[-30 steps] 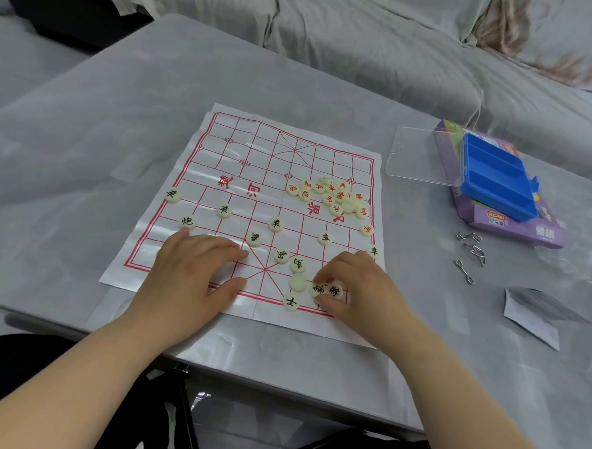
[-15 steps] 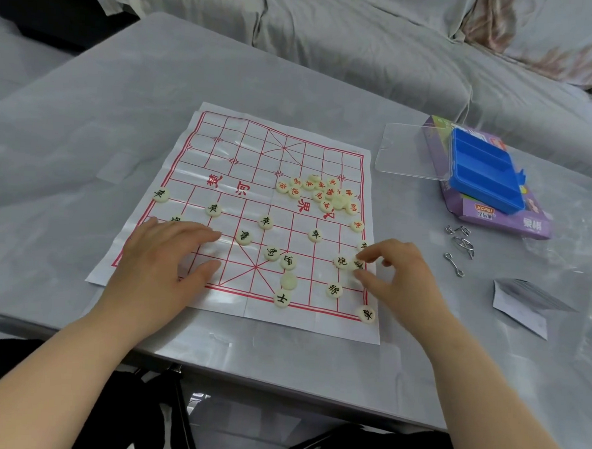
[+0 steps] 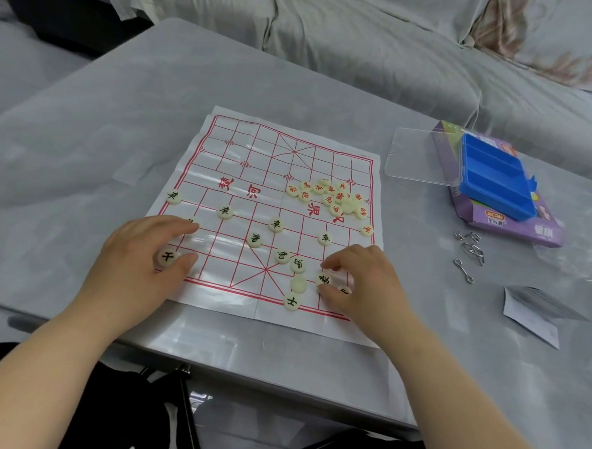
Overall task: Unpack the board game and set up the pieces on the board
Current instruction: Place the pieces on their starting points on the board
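Note:
A paper board (image 3: 256, 167) with a red grid lies flat on the grey table. Cream discs with black characters (image 3: 275, 225) are scattered over its near half. A heap of red-lettered discs (image 3: 338, 201) sits right of the middle. My left hand (image 3: 134, 264) rests on the board's near left corner and pinches a black-lettered disc (image 3: 167, 257) between thumb and fingers. My right hand (image 3: 366, 286) hovers low over the near right part. Its curled fingertips and thumb close around a black-lettered disc (image 3: 324, 280), and a second disc (image 3: 344, 290) peeks out under the palm.
A blue compartment tray (image 3: 496, 180) lies on a purple box (image 3: 527, 233) at the right, with a clear lid (image 3: 421, 158) beside it. Metal wire puzzles (image 3: 470, 250) and a folded leaflet (image 3: 533, 315) lie further right. A covered sofa runs behind the table.
My right hand has come back from the board's right edge toward the near centre and closed on a disc. A disc now shows in my left hand's pinch.

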Demonstrator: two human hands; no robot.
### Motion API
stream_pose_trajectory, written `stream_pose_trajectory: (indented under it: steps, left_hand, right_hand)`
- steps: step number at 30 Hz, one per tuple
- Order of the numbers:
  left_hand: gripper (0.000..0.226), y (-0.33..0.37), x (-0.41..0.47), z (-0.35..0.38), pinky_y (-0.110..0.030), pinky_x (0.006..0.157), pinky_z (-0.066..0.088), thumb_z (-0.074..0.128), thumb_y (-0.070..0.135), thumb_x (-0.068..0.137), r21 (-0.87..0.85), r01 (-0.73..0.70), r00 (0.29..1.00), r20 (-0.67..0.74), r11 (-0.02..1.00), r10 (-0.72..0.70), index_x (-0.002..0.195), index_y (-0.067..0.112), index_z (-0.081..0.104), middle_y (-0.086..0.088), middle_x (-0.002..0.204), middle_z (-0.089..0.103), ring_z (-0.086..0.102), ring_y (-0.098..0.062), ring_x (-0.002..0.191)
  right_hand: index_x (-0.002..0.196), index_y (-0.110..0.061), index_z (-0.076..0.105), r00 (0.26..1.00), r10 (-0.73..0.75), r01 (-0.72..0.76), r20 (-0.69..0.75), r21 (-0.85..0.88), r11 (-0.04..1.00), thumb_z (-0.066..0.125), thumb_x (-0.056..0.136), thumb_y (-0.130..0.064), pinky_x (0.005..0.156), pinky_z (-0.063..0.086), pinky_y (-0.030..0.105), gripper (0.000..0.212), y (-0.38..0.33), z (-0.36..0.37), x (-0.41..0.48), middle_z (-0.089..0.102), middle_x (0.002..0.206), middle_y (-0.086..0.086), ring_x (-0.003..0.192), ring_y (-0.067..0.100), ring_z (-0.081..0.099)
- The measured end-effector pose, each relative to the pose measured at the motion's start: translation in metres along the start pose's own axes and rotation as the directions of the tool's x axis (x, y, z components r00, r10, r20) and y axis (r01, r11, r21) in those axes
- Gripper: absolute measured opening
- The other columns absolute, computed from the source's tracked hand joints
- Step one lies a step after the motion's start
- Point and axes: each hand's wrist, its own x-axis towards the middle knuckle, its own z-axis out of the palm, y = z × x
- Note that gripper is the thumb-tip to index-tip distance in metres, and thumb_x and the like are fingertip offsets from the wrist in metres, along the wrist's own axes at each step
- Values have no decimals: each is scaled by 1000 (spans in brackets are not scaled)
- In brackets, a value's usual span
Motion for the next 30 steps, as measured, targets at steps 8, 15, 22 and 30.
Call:
stream_pose_trajectory:
  steps: [8,15,22,30]
  left_hand:
    - [44,-6,-5,-13,-20,94,24,69,7,75,-93,81,996,38,992,-78,109,31,55,14,111,46,38,-5,108]
    - [45,-11,-5,-14,-15,82,24,66,2,77,-49,93,995,49,995,-90,115,24,58,28,88,44,39,-7,97]
    - [41,-12,-3,-11,-25,88,29,65,0,77,1,56,997,44,998,-56,114,17,61,8,91,53,41,-13,94]
    - [29,-13,-1,-1,-49,81,42,65,7,70,96,-144,989,45,985,141,99,10,69,-7,88,70,62,-37,84]
  right_hand:
    - [76,-22,72,970,-243,243,12,-121,962,68,58,-22,52,49,28,19,-15,10,4,68,71,-5,62,20,61]
    - [70,-19,71,966,-255,248,-36,-130,960,66,60,-24,50,42,23,12,-18,13,11,67,64,-7,57,17,59]
    - [101,-15,69,992,-115,117,-41,37,992,54,90,-24,78,27,15,21,-29,6,10,64,104,-2,92,11,44]
    - [114,-23,64,976,-180,172,120,71,983,43,95,-28,80,26,27,29,-58,23,15,65,112,-2,102,17,42]
